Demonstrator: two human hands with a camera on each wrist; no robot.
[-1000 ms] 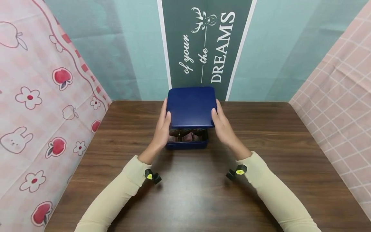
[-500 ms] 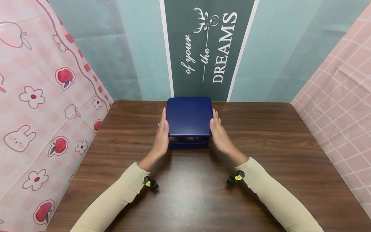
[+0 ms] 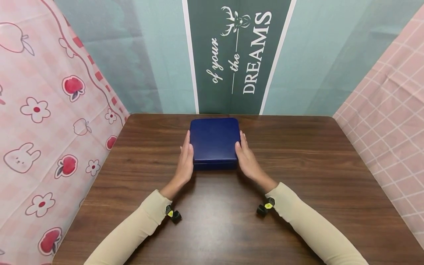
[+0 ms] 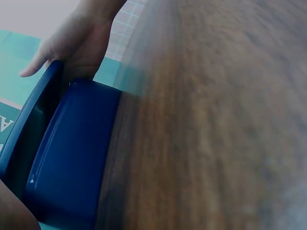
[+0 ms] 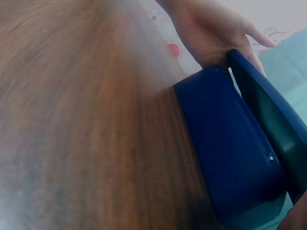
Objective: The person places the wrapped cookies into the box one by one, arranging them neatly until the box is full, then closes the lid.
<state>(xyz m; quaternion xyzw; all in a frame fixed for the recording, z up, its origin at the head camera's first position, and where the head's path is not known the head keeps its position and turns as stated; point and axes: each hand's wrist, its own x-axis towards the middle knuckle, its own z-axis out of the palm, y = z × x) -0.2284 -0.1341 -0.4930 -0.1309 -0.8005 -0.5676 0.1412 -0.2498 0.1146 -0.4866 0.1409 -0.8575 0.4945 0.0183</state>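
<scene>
A dark blue square lid (image 3: 214,140) lies over the matching blue box (image 3: 215,166) near the table's back edge. From above, only a narrow seam shows along the front; both wrist views show the lid (image 4: 29,115) tilted, with a gap over the box (image 5: 225,139). My left hand (image 3: 184,163) lies along the lid's left side, fingers straight and thumb near the top edge. On the opposite side, my right hand (image 3: 249,161) presses in the same way, its thumb at the top edge. The lid hides whatever is inside the box.
The box stands on a dark brown wooden table (image 3: 212,224). Behind it hangs a teal cloth (image 3: 172,66) with a dark printed panel. A pink patterned cloth (image 3: 36,132) hangs on the left and a pink checked one (image 3: 391,121) on the right.
Both hands have lowered the lid onto the box, moving toward me. The front opening, where the compartments inside showed a second ago, has narrowed to a seam in the head view.
</scene>
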